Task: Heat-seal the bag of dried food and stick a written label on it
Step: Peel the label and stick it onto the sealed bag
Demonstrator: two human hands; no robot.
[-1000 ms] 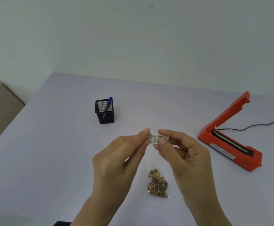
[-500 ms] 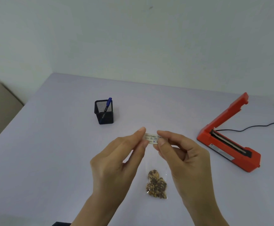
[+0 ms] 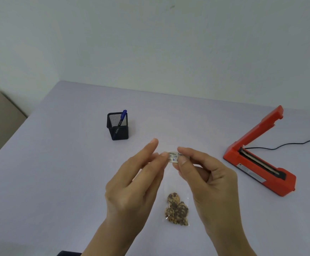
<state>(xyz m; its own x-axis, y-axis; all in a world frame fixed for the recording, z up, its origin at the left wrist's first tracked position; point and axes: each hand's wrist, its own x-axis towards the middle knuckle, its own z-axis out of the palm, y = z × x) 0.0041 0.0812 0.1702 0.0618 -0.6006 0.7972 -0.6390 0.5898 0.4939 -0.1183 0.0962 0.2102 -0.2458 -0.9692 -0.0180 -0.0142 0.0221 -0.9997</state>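
Above the table, my right hand [image 3: 207, 182] pinches a small written label [image 3: 173, 157] between thumb and forefinger. The label carries blue handwriting and curls slightly. My left hand [image 3: 135, 180] is beside it. Its thumb tip touches the label's left end, and its forefinger is raised clear, with the fingers nearly straight. Below the hands, a small clear bag of brown dried food [image 3: 177, 209] lies flat on the lilac table [image 3: 58, 172]. Its upper part is hard to make out. A red heat sealer [image 3: 257, 163] sits at the right with its arm raised.
A black mesh pen holder [image 3: 117, 127] with a blue pen [image 3: 122, 118] stands behind my left hand. The sealer's black cord [image 3: 289, 145] runs off to the right. A beige surface [image 3: 1, 122] lies beyond the table's left edge, and a pale wall is behind.
My left forefinger has lifted off the label, which both hands pinched before. Only my left thumb tip now touches its end. My right hand keeps its pinch.
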